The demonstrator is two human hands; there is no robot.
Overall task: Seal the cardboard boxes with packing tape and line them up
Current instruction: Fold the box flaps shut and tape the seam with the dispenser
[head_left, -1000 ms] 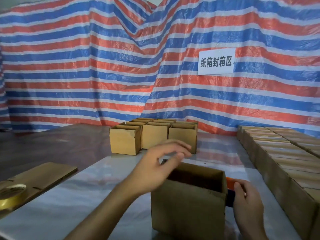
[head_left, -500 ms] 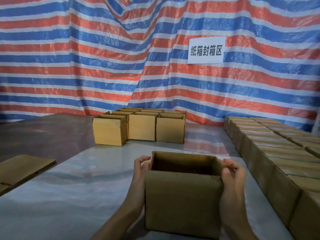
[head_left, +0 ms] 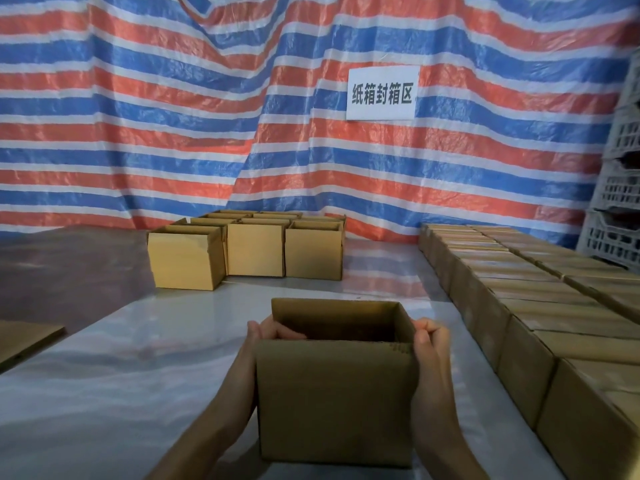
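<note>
An open-topped brown cardboard box (head_left: 334, 400) stands low in the middle of the head view, over the shiny white table (head_left: 104, 393). My left hand (head_left: 258, 344) grips its left top edge with fingers curled over the rim into the box. My right hand (head_left: 431, 344) grips its right top edge the same way. A group of open boxes (head_left: 254, 249) stands at the back of the table. Long rows of sealed boxes (head_left: 540, 306) run along the right side. No tape dispenser is visible.
A striped red, white and blue tarp (head_left: 173, 116) hangs behind the table, with a white paper sign (head_left: 381, 93). Flattened cardboard (head_left: 20, 341) lies at the left edge. White plastic crates (head_left: 620, 202) stack at the far right.
One second ago my left hand reached over the box and my right held an orange tape dispenser beside it. Now both hands grip the box's sides, and the dispenser is out of view.
</note>
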